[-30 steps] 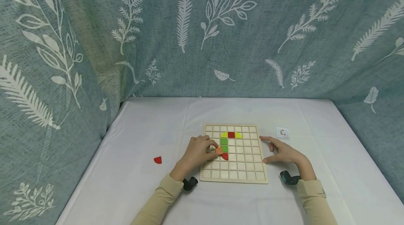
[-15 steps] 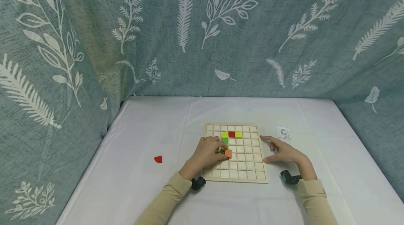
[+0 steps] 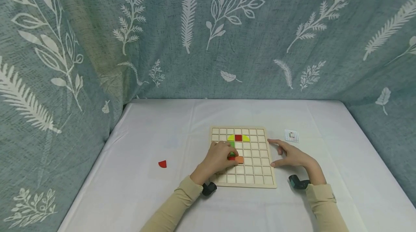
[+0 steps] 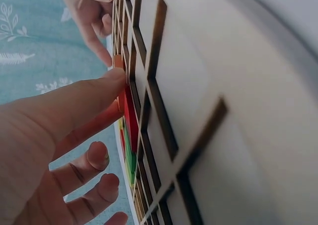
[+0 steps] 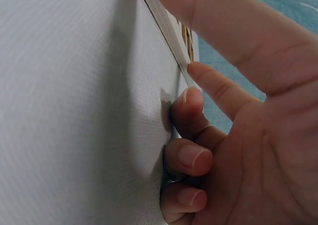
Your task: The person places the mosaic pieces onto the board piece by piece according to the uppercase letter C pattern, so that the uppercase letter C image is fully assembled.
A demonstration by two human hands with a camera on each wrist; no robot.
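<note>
A wooden grid board [image 3: 256, 174] lies on the white table. It holds a yellow-red-yellow row [image 3: 238, 138] near the top, green tiles [image 3: 232, 145] below it and a red piece [image 3: 231, 158]. My left hand [image 3: 234, 157] pinches an orange square tile [image 3: 239, 159] low over a cell just right of the red piece. In the left wrist view its fingertips [image 4: 112, 78] sit on the orange tile [image 4: 118, 61], beside the red piece [image 4: 130, 120]. My right hand [image 3: 275, 154] rests open at the board's right edge, the index finger [image 5: 213, 83] touching the rim [image 5: 164, 21].
A loose red quarter-circle piece [image 3: 162, 164] lies on the table left of the board. A small pattern card [image 3: 291, 136] sits right of the board's top corner. Leaf-print curtains close the table in at the back and sides.
My left hand has carried the orange tile rightward across the board, from the left of the red piece to its right. The right hand has stayed put.
</note>
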